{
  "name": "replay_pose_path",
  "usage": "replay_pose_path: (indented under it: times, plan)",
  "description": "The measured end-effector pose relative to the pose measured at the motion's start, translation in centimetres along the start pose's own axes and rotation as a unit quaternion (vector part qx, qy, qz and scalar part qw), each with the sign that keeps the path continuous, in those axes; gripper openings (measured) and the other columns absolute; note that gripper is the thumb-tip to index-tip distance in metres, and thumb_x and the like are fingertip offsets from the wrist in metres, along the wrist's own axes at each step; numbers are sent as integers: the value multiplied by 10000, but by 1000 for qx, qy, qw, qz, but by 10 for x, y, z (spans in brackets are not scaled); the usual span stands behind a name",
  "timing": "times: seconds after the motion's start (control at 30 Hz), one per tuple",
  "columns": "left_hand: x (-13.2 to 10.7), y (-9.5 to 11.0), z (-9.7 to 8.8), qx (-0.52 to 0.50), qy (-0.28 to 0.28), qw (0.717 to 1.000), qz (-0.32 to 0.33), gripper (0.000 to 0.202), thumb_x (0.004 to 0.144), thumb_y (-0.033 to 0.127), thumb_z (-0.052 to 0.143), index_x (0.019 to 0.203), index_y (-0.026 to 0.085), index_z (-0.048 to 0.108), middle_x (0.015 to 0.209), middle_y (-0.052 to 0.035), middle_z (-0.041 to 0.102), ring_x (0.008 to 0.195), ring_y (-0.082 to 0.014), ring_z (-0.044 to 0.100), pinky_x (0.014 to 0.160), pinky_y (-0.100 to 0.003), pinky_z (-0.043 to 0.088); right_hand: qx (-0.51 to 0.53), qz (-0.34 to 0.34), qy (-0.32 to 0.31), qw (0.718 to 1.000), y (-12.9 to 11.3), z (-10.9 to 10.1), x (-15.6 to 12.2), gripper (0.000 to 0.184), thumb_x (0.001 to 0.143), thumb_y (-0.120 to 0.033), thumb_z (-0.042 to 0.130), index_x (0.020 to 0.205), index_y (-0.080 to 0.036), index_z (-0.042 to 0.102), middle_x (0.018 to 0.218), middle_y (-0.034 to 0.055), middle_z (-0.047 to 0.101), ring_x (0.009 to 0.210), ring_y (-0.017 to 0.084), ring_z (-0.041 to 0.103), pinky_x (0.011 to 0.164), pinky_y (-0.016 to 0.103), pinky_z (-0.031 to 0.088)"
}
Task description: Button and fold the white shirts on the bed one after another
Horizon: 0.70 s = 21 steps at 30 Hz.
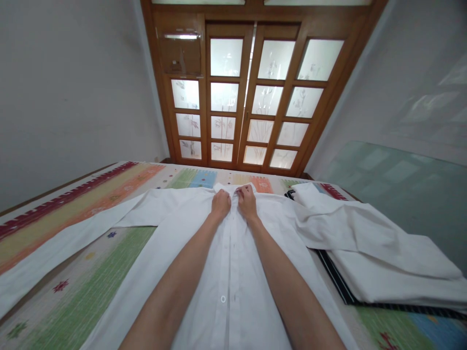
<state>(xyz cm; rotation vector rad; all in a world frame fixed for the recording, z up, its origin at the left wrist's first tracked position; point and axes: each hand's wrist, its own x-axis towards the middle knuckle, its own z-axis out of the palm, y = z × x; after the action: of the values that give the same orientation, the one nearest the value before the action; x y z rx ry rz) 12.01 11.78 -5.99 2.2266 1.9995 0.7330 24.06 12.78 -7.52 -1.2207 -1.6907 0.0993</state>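
Note:
A white button-up shirt (175, 243) lies spread flat on a striped, many-coloured bed cover (73, 214), collar away from me, its left sleeve stretched out to the left. My left hand (221, 204) and my right hand (247, 202) sit side by side at the top of the button placket, just below the collar. Both are closed, fingers pinching the shirt's front edges. A white button (223, 298) shows lower on the placket between my forearms.
A pile of white cloth (379, 253) lies at the right on a dark striped garment (339, 277). A wooden door with frosted panes (255, 92) stands beyond the bed. A glass sheet (401, 184) leans on the right wall.

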Motion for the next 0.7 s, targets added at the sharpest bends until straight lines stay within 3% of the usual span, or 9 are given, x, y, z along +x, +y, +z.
replay_pose_path:
  times: [0.13, 0.27, 0.53, 0.7]
  plan:
    - [3, 0, 4, -53, 20, 998, -7, 251, 912, 159, 454, 1019, 157, 681, 1030, -111, 637, 962, -204, 617, 861, -299, 457, 2, -1, -46, 999, 0, -1, 0, 244, 887, -122, 415, 940, -184, 645, 1009, 76, 579, 928, 190, 569, 828, 272, 449]
    - [5, -1, 3, -83, 19, 996, -13, 216, 880, 125, 487, 965, 177, 679, 990, -86, 646, 949, -192, 614, 844, -287, 457, -15, 12, -95, 995, 1, -1, 1, 260, 872, -115, 425, 946, -184, 665, 994, 75, 610, 937, 195, 573, 841, 281, 448]
    - [2, -2, -1, -141, 75, 987, 2, 177, 875, 127, 513, 944, 188, 664, 1006, -66, 688, 965, -191, 617, 867, -297, 444, 54, 9, -75, 996, 7, 2, 4, 244, 796, -108, 471, 879, -187, 686, 1042, 73, 664, 985, 193, 599, 889, 305, 454]
    - [0, -1, -1, -165, 91, 982, 11, 176, 860, 127, 539, 926, 170, 697, 984, -75, 724, 952, -192, 641, 893, -302, 452, 121, 60, -92, 987, 11, 4, 5, 205, 805, -184, 480, 869, -184, 675, 666, -9, 651, 575, 154, 585, 655, 262, 488]
